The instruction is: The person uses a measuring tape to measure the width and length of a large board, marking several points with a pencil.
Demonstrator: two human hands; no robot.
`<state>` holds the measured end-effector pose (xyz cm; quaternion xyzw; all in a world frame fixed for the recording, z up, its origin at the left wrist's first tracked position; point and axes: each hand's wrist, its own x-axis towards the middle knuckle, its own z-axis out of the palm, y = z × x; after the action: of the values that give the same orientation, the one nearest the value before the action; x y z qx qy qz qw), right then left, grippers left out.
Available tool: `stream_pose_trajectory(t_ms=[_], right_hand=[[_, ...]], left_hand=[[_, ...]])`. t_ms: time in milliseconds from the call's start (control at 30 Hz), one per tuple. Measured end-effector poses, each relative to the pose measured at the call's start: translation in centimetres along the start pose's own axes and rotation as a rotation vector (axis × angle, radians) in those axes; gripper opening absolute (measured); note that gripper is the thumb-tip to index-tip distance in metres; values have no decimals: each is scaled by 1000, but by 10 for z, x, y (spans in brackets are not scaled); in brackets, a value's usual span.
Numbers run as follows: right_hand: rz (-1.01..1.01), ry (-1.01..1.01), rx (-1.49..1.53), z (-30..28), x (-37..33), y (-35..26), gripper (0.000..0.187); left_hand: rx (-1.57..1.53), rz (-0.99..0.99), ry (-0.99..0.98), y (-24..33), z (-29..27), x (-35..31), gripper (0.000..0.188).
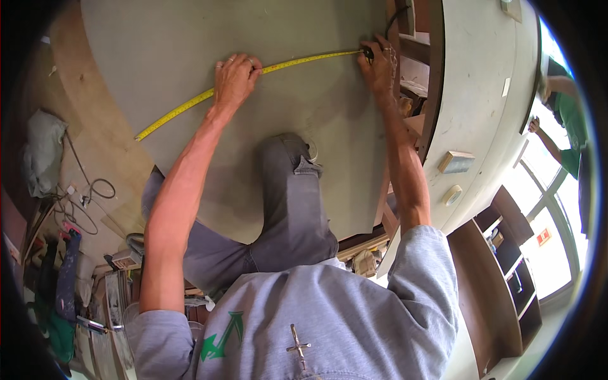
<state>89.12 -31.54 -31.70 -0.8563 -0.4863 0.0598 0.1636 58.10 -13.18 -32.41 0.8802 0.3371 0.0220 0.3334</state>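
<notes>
A yellow tape measure (304,60) is drawn out across a broad grey-beige panel (316,101). Its free end lies near the panel's left edge. My left hand (235,79) is closed over the blade partway along, fingers bent and pressed down on it; the blade passes beneath the hand. At the right end, my right hand (380,66) grips the dark case of the tape, close to the panel's right edge. My bent knee, in grey trousers, rests on the panel between my arms.
A long pale board (468,82) stands to the right, with a sanding block (457,162) and a round tape roll (452,195) on it. Another person (573,126) in green works beyond it. Cables (79,202) and a grey bag (44,152) lie at left; shelving (494,278) stands lower right.
</notes>
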Motion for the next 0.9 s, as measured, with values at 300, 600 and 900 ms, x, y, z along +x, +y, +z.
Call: stream_pose_trajectory(t_ms=[300,600,900], right_hand=[[-73,-100,-104,-25,-19,-12,67],[6,-200,111,-29,-17,13,68],[-20,1,34,-11,-18,66,63]], left_hand=[[-36,22,49,-7,2,-1,7],[-33,-30,-38,-8,-2,4,4],[-90,33,-29,4,-5,8,7]])
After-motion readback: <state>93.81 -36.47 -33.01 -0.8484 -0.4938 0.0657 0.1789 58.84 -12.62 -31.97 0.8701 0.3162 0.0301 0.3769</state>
